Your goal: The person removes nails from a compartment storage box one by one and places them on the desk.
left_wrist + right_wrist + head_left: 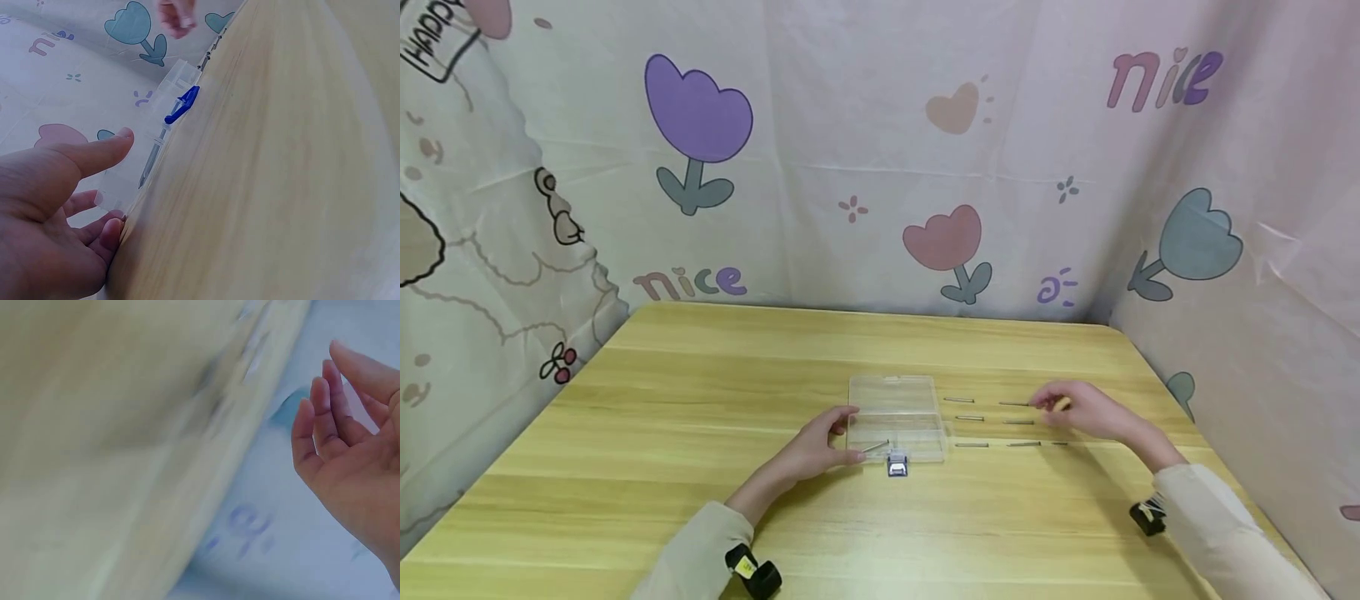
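Note:
A clear plastic box (891, 396) lies on the table with its lid folded back and a blue latch (897, 465) at its front. One nail (876, 447) rests in its front part; the left wrist view shows the same nail (150, 167) with its pointed end. My left hand (816, 446) holds the box's left end, thumb toward the front corner and fingers farther back. Over the table to the right, my right hand (1086, 408) hovers beside a nail (1015, 404). In the right wrist view this hand (356, 431) has loosely bent fingers and holds nothing visible.
Several nails lie in rough rows right of the box, among them a near one (972, 445) and a far one (958, 400). The wooden table (700, 375) meets a patterned curtain (820, 125) at the back and sides. Nails in the right wrist view are blurred.

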`<state>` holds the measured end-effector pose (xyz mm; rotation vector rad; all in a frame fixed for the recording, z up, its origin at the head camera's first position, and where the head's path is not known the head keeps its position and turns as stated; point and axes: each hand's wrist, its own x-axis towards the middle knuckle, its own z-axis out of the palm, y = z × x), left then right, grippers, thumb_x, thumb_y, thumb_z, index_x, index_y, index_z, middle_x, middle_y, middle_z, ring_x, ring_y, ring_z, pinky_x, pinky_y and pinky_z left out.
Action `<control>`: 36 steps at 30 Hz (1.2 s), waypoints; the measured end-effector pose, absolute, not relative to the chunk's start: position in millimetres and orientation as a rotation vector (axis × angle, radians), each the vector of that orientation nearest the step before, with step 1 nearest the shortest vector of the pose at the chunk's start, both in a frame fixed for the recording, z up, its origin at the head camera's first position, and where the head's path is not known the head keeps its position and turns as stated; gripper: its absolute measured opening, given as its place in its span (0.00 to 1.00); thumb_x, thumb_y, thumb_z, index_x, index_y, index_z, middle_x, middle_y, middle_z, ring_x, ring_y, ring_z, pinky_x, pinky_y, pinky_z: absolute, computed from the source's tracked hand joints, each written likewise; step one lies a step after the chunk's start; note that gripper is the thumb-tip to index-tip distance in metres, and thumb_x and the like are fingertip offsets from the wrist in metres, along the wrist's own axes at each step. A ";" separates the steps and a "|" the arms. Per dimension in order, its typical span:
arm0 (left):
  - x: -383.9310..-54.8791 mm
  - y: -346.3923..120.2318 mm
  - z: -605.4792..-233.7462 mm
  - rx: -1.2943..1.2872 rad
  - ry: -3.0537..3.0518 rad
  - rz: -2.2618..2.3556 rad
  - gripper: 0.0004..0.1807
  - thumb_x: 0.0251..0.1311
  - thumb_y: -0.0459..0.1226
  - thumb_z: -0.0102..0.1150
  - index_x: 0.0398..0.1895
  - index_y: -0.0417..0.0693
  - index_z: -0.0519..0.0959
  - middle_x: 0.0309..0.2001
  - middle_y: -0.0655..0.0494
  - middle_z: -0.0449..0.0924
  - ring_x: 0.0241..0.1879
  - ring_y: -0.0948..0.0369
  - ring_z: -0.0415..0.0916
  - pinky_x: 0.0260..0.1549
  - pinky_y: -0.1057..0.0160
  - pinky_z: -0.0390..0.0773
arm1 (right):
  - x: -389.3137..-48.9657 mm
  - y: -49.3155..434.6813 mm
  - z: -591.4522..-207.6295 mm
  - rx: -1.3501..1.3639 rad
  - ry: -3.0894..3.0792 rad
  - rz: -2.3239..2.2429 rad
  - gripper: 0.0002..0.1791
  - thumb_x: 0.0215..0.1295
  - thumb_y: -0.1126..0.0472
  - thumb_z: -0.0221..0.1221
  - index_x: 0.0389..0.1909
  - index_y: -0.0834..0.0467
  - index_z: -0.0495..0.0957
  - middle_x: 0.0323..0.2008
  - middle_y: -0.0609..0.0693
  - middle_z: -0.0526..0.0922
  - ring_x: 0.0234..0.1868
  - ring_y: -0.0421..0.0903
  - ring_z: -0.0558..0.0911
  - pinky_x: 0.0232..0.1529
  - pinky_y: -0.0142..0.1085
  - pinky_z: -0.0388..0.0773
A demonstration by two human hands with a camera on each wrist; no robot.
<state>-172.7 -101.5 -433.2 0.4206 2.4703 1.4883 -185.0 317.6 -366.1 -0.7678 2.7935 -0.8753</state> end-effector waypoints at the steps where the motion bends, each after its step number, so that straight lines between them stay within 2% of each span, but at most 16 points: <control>1: -172.6 -102.0 -432.7 0.421 2.471 1.494 0.39 0.50 0.38 0.73 0.66 0.40 0.68 0.56 0.48 0.71 0.53 0.52 0.67 0.50 0.51 0.70 | -187.0 306.2 -362.7 -0.794 2.789 -0.886 0.11 0.58 0.72 0.63 0.44 0.67 0.80 0.39 0.55 0.81 0.40 0.48 0.78 0.43 0.43 0.77; 5: -172.9 -103.5 -432.5 0.428 2.476 1.487 0.39 0.51 0.37 0.73 0.66 0.39 0.67 0.56 0.48 0.71 0.53 0.52 0.67 0.50 0.52 0.70 | -192.9 256.9 -356.9 -0.993 2.720 -0.880 0.10 0.59 0.72 0.62 0.42 0.65 0.82 0.42 0.54 0.82 0.44 0.53 0.80 0.44 0.46 0.78; 10: -173.0 -103.5 -433.6 0.442 2.474 1.482 0.39 0.51 0.38 0.73 0.66 0.39 0.67 0.57 0.48 0.71 0.54 0.52 0.67 0.50 0.52 0.69 | -196.5 197.3 -362.7 -1.325 2.640 -0.773 0.09 0.58 0.73 0.63 0.40 0.63 0.84 0.40 0.51 0.82 0.43 0.48 0.80 0.43 0.41 0.79; 19: -172.9 -99.2 -431.9 0.449 2.449 1.486 0.39 0.51 0.38 0.72 0.66 0.39 0.66 0.56 0.47 0.70 0.54 0.51 0.66 0.49 0.52 0.70 | -201.7 133.2 -386.0 -1.611 2.601 -0.657 0.05 0.54 0.68 0.68 0.34 0.60 0.86 0.33 0.48 0.84 0.37 0.42 0.80 0.43 0.32 0.74; 26: -173.8 -100.5 -432.0 0.467 2.429 1.494 0.39 0.53 0.38 0.71 0.67 0.39 0.65 0.59 0.47 0.70 0.56 0.50 0.65 0.51 0.49 0.69 | -206.2 111.9 -396.4 -1.579 2.557 -0.698 0.04 0.56 0.68 0.67 0.33 0.61 0.86 0.33 0.48 0.83 0.35 0.39 0.80 0.40 0.25 0.74; 36: -174.1 -102.4 -432.6 0.472 2.437 1.501 0.39 0.53 0.37 0.71 0.67 0.39 0.65 0.60 0.46 0.69 0.55 0.50 0.66 0.49 0.52 0.69 | -202.6 101.6 -399.3 -1.509 2.626 -0.631 0.04 0.54 0.68 0.69 0.31 0.59 0.87 0.31 0.47 0.82 0.35 0.40 0.80 0.38 0.26 0.75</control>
